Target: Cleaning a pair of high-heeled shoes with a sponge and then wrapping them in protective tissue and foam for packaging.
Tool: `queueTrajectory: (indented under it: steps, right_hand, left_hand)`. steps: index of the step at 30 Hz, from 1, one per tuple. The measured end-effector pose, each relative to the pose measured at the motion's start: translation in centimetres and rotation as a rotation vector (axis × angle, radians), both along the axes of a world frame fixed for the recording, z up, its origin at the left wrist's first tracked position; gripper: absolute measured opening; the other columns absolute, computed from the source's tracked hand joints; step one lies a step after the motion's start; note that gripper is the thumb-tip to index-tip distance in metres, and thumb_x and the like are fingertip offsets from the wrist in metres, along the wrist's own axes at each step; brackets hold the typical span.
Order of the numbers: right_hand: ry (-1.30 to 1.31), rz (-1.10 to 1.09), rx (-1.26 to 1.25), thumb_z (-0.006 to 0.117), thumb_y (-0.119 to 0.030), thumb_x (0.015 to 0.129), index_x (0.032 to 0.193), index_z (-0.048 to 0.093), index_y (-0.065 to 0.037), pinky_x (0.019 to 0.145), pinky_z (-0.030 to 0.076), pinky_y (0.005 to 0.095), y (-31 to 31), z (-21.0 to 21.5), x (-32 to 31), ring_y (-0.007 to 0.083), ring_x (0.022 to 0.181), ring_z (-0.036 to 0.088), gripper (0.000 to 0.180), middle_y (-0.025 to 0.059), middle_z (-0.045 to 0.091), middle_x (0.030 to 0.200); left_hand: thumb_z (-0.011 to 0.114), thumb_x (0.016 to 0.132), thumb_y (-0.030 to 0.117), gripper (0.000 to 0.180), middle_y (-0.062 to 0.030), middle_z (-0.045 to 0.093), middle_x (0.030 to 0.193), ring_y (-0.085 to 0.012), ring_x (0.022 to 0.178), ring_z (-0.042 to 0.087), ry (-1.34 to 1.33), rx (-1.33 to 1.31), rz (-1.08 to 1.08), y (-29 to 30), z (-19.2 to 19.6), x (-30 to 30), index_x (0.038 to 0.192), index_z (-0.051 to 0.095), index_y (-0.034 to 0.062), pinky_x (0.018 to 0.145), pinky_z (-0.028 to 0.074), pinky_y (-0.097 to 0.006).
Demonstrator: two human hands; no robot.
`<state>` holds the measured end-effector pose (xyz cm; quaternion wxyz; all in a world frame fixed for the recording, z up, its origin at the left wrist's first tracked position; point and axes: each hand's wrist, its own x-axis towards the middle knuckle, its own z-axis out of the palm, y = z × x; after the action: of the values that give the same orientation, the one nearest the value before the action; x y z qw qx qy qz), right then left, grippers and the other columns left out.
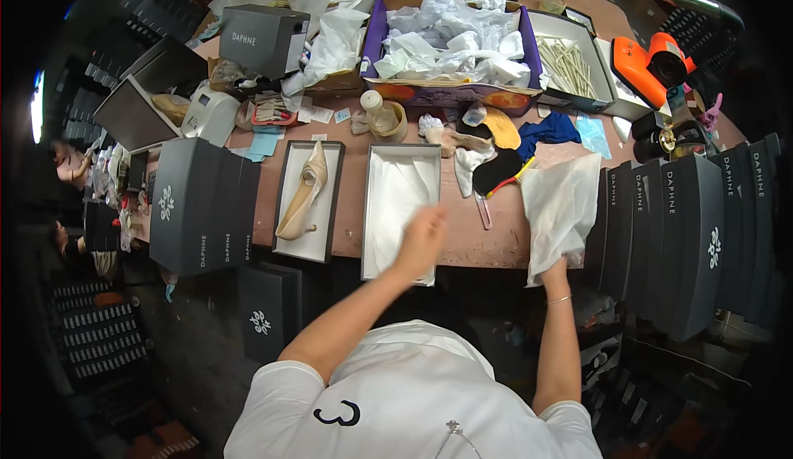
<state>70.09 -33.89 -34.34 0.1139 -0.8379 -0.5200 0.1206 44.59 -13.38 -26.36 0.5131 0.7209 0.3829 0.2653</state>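
My left hand [424,234] is over the right side of an open shoe box [368,203] lined with white tissue paper [405,186]. Its fingers are smeared by motion, so I cannot tell how they are set. In my right hand [555,271] is a thin white paper sheet or bag [563,207], raised at the table's front edge; it hides most of the fingers. Left of the lined box, a beige heeled shoe [304,199] lies on its side in the lid or tray of another grey box [283,186].
Dark shoe boxes stand in rows at left [194,203] and right [686,228]. Behind are a purple carton [462,95] of crumpled paper, a box of sticks [570,62], a bottle [380,112], cloths [496,166], a pink-handled tool [483,211] and an orange device [640,71].
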Motion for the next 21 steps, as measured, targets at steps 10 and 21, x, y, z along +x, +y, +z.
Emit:
queueTrajectory:
  steps: [10,21]
  right_hand:
    - [0.308,-0.233,0.380,0.059,-0.002,0.087,0.119,0.056,0.004,0.089,0.046,0.0345,4.9,12.0,-5.2,0.0287,0.103,0.058,0.032,0.0186,0.057,0.119]
    - [0.682,0.094,0.459,0.070,-0.029,0.083,0.142,0.032,0.001,0.096,0.043,0.0402,17.1,13.3,-13.0,0.0353,0.117,0.050,0.077,0.0229,0.046,0.134]
  left_hand:
    - [0.062,0.087,0.012,0.018,-0.0080,0.063,0.070,-0.0154,0.057,0.060,0.274,-0.025,0.206,12.2,-13.2,-0.1,0.102,0.058,0.0027,0.053,0.046,-0.029]
    - [0.061,0.085,0.001,0.006,-0.0116,0.057,0.079,-0.0223,0.068,0.060,0.042,0.211,-0.073,-1.4,7.1,-8.2,0.090,0.059,-0.0002,0.061,0.048,-0.030]
